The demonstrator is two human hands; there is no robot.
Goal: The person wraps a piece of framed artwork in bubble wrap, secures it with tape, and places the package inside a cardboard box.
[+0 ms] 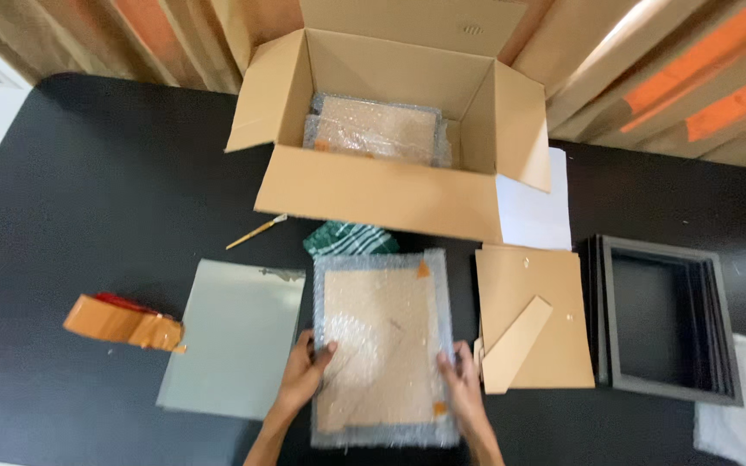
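Your left hand and right hand grip the bubble-wrapped frame by its near side edges, mid-packing, needing a level lift toward the far cardboard box.

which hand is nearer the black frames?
Right. The right hand grips the bubble-wrapped frame's right edge, toward the black frames; the left hand holds its left edge.

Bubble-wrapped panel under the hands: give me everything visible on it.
The bubble-wrapped panel is a flat, upright rectangle, tan like cardboard or backing board under clear bubble wrap, with small orange tape pieces at its top right and lower right. It lies flat on the black table, below the open cardboard box. The left hand and right hand grip its lower side edges.
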